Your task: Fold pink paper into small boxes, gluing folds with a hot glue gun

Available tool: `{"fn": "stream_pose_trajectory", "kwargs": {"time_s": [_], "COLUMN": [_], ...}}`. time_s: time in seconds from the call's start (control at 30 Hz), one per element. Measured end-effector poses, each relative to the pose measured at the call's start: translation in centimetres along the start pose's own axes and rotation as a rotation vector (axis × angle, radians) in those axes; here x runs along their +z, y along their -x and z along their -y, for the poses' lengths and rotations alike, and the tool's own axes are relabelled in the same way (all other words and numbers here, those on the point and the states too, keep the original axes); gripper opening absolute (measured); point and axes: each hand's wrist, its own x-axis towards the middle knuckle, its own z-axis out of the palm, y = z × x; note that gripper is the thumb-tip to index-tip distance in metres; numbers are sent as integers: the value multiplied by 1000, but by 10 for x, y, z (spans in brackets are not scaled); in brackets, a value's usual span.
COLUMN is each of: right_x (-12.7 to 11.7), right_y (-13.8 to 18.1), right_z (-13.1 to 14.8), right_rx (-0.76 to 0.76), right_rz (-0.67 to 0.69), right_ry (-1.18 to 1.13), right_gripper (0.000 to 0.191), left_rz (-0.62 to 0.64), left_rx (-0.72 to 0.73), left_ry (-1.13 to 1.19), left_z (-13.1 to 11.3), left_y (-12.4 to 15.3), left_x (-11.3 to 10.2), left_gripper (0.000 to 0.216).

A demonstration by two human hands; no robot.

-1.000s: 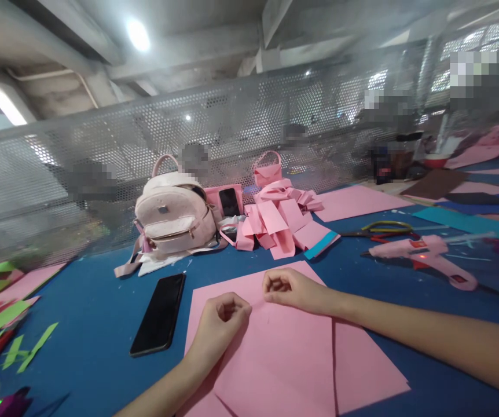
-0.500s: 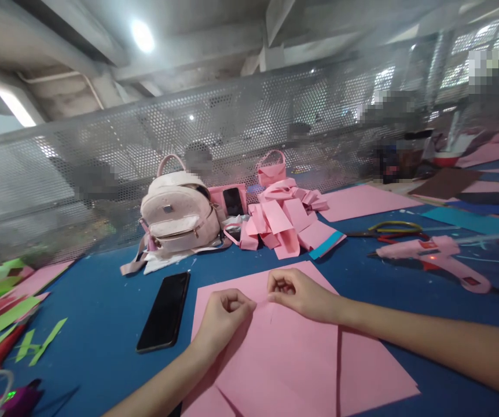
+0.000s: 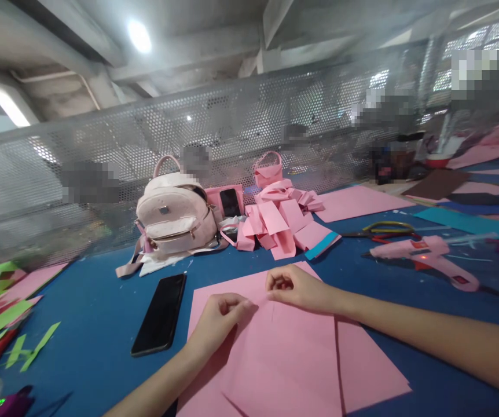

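Observation:
A large pink paper sheet [image 3: 288, 359] lies on the blue table [image 3: 88, 324] in front of me, over other pink sheets. My left hand [image 3: 219, 319] rests curled on the sheet's upper part, fingertips pinched at a fold. My right hand [image 3: 295, 288] sits just right of it, fingers also pinched on the paper's raised edge. Both forearms reach in from the bottom and right.
A black phone [image 3: 159, 314] lies left of the paper. Behind stand a pale pink backpack [image 3: 173, 215] and a pile of pink paper bags [image 3: 282, 217]. Scissors [image 3: 384, 230] and a pink glue gun [image 3: 425, 255] lie at right. Green paper scraps [image 3: 10, 330] lie at left. A perforated metal screen [image 3: 241, 127] bounds the table's far side.
My left hand has lowered and flattened a little onto the paper. The right hand keeps its pinch in nearly the same spot. The view has shifted slightly.

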Motion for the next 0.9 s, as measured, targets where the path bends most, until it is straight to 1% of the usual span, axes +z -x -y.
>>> {"fn": "stream_pose_trajectory", "kwargs": {"time_s": [0.1, 0.2, 0.37, 0.5, 0.67, 0.83, 0.9], "right_x": [10, 15, 24, 28, 17, -6, -15], "right_y": [3, 4, 8, 11, 9, 2, -1], "right_z": [4, 8, 12, 15, 13, 5, 1], "right_rx": [6, 2, 13, 11, -17, -48, -38], "right_rz": [26, 40, 41, 35, 34, 37, 24], "right_ry": [-21, -4, -10, -7, 44, 82, 71], "right_gripper": [13, 8, 4, 5, 10, 12, 15], "left_rz": [73, 97, 92, 92, 49, 11, -6], "left_rx": [27, 61, 78, 90, 76, 79, 79], "left_ry": [-122, -166, -201, -217, -198, -179, -174], "left_z": [0, -1, -1, -3, -3, 1, 2], "left_y": [4, 7, 9, 13, 13, 9, 7], "left_x": [4, 5, 8, 11, 10, 4, 1], "left_gripper": [38, 40, 42, 43, 43, 43, 44]}}
